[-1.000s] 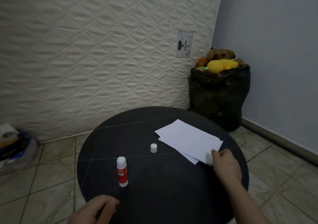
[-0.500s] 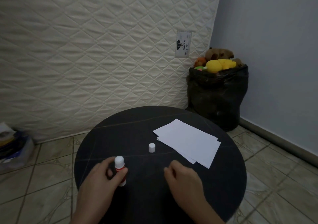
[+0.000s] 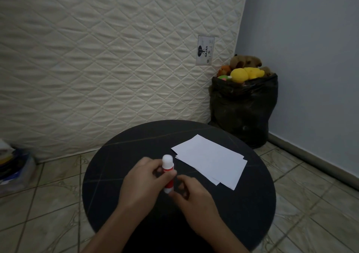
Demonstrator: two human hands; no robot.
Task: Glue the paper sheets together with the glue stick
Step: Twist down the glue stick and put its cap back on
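Lifted off the desk [image 3: 108, 175] since the earlier frame, the glue stick [image 3: 168, 172] now stands upright at lower centre, the left hand [image 3: 144, 182] with fingers clamped round it. Beside it, the right hand [image 3: 191, 196] pinches its base. Farther back, right of centre, the paper sheets [image 3: 210, 159] lie overlapped.

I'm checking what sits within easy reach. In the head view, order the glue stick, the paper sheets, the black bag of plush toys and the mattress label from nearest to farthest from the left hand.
1. glue stick: gripped in the left hand, above the round table.
2. paper sheets: right side of the table.
3. black bag of plush toys: floor corner, far right.
4. mattress label: on the upright mattress, above the bag.
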